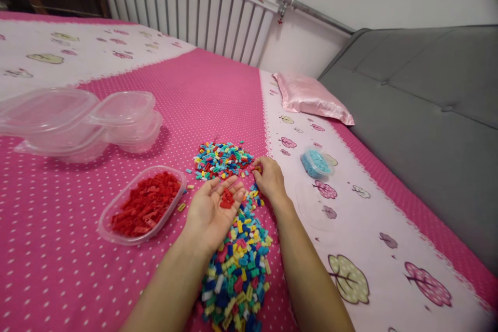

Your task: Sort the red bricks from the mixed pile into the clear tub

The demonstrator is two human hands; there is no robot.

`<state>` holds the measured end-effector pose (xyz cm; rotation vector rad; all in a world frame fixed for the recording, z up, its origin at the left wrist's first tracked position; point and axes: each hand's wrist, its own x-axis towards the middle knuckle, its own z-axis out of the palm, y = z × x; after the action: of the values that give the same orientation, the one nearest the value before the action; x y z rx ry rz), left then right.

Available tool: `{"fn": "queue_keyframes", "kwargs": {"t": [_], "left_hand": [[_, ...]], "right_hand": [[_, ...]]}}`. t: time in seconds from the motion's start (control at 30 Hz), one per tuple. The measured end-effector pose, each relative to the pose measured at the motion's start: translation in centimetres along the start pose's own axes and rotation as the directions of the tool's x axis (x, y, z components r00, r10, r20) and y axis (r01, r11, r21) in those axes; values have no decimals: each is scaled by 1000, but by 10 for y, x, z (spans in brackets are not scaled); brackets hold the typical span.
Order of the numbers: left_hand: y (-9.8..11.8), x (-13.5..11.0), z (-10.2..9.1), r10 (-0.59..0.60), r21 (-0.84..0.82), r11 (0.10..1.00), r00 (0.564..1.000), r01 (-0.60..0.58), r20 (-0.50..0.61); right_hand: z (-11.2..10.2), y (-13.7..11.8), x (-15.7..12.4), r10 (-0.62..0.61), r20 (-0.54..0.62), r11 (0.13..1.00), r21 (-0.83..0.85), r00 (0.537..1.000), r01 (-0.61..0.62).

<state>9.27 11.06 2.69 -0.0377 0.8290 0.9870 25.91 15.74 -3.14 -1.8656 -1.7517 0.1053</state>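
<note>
My left hand (210,212) is turned palm up and slightly cupped, with a few small red plastic building blocks (227,199) lying on the fingers. To its right, my right hand (269,179) pinches thumb and fingertips together at the edge of the far pile of mixed blocks (221,160). What sits between those fingertips is too small to make out. A larger pile of multicoloured blocks (241,264) spreads between my forearms. Left of my left hand stands a clear plastic container (104,220) filled with red blocks (148,202).
Stacked clear containers (134,135) stand at the left. On the right are a small tub of light blue blocks (316,162) and a transparent lid (317,207). A pink pillow (311,97) lies by the grey headboard (408,72); a white radiator (194,5) lines the wall.
</note>
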Motion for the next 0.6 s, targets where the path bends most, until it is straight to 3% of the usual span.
{"fn": "queue_keyframes", "kwargs": {"t": [0.6], "left_hand": [[1, -2, 1, 0, -3, 1000, 1000, 0, -9]], "right_hand": [[0, 2, 1, -11, 42, 1000, -13, 999, 12]]}}
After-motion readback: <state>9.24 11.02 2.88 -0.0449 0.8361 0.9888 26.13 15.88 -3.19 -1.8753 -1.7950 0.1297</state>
